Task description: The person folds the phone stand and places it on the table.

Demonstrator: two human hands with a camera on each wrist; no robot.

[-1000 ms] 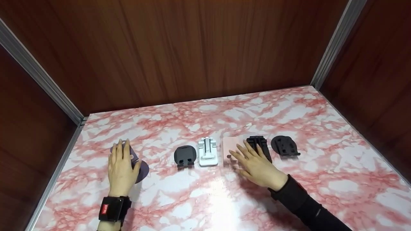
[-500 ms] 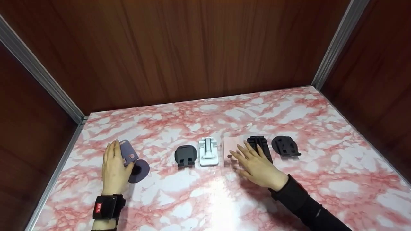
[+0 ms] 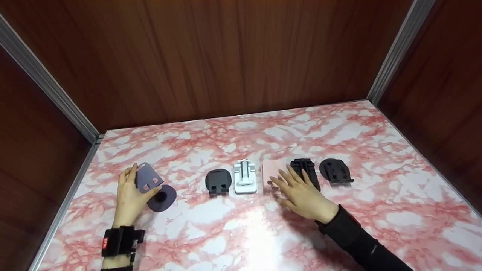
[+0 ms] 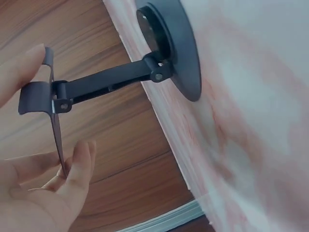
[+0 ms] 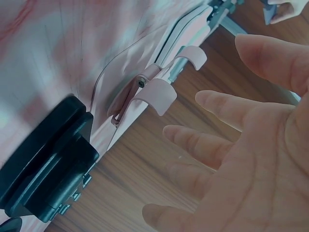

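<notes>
A purple folding phone stand is at the left of the table, its round base on the surface. My left hand pinches its upper plate between thumb and fingers. In the left wrist view the stand's arm is raised off the base, and the fingers bend around the plate's edge. My right hand, fingers spread, hovers in front of a pink phone stand and a black phone stand, holding nothing. In the right wrist view its fingers are apart from the pink stand's hooks.
Between the hands lie a dark grey round phone stand and a white one, both folded. Another black round stand lies at the far right of the row. Brown wooden panels wall in the marbled table.
My left hand has shifted left from lying over the purple stand to pinching its plate, which now tilts up off the base. The right hand has stayed in place.
</notes>
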